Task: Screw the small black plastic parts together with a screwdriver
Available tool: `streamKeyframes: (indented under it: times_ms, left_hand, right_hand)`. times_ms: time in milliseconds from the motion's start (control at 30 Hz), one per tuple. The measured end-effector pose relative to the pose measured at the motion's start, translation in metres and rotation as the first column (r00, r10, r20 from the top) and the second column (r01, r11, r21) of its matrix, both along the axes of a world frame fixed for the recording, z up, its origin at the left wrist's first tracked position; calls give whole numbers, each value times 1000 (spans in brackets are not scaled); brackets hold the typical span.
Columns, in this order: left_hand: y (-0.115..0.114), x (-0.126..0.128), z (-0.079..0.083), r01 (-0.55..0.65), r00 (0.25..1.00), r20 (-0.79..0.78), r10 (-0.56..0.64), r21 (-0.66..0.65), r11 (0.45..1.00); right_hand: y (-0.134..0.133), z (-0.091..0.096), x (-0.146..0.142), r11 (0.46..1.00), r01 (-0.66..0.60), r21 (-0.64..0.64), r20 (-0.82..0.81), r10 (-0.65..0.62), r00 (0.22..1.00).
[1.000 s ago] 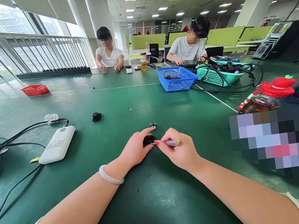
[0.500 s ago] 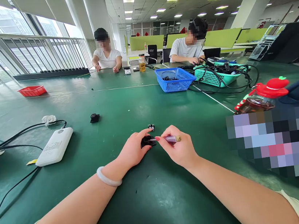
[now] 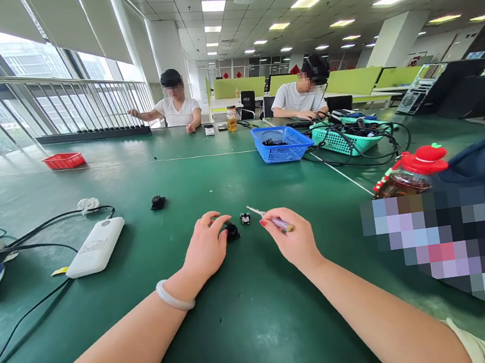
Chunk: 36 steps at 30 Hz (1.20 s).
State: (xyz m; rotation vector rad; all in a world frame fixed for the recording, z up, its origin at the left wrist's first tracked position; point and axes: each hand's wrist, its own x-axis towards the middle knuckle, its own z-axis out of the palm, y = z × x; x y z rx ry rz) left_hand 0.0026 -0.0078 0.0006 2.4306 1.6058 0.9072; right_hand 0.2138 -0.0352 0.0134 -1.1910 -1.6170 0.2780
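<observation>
A small screwdriver (image 3: 280, 223) with a purplish handle is pinched in my right hand (image 3: 292, 237). Its pale, slim tip points up and left, clear of the table parts. My left hand (image 3: 206, 243) has its fingers spread and bent beside a small black part (image 3: 232, 233). Thumb and index finger come close to that part; whether they touch it I cannot make out. Between the two hands lies a tiny black-and-silver piece (image 3: 245, 218), just left of the screwdriver tip. Another small black part (image 3: 158, 202) rests farther off to the left.
On the left are a white power bank (image 3: 95, 247) with black cables and a red tray (image 3: 65, 161). Farther back stand a blue basket (image 3: 283, 151) and a cable-filled green basket (image 3: 345, 145). A red-lidded bottle (image 3: 411, 174) is at right. Two people sit across the table.
The screwdriver has come away from the black part, its tip now pointing up and left. My left fingers have loosened and shifted left with the part. The view has tilted up slightly.
</observation>
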Motion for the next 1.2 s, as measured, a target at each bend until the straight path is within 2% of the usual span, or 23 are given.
streamKeyframes:
  times_ms: [100,200,333,400,500,633,767,900,1033,1133,1200]
  left_hand:
    - [-1,-6,2,-100,985,-137,102,21,995]
    - [-3,-11,4,-153,955,-259,144,-13,988]
    - [-5,-10,6,-205,942,-279,189,-30,978]
    - [-6,-7,8,-169,958,-237,161,-17,985]
    - [-6,2,11,-45,982,-182,42,-12,999]
    - [-3,21,12,52,979,-196,-62,-56,997]
    - [6,37,10,72,972,-209,-105,-156,985]
    - [14,42,7,39,980,-184,-73,-182,982]
    - [17,27,7,42,979,-187,-77,-188,981]
    - [18,-1,9,53,979,-184,-87,-180,982]
    - [21,-27,11,3,977,-209,-40,-174,985]
  right_hand:
    - [11,-6,3,995,19,-98,47,-15,999]
    - [16,-9,5,981,43,-187,72,-30,997]
    - [12,-6,5,982,39,-187,19,-36,999]
    - [9,-4,4,986,38,-165,-4,-40,999]
    - [7,-1,2,988,43,-146,20,-41,999]
    - [7,-1,1,990,27,-136,50,-20,999]
    - [4,-1,6,986,77,-148,40,-71,997]
    - [1,0,11,984,85,-154,28,-82,996]
    - [0,1,11,985,98,-142,25,-96,995]
    - [0,2,9,982,104,-154,36,-100,994]
    - [0,1,8,981,101,-165,34,-96,995]
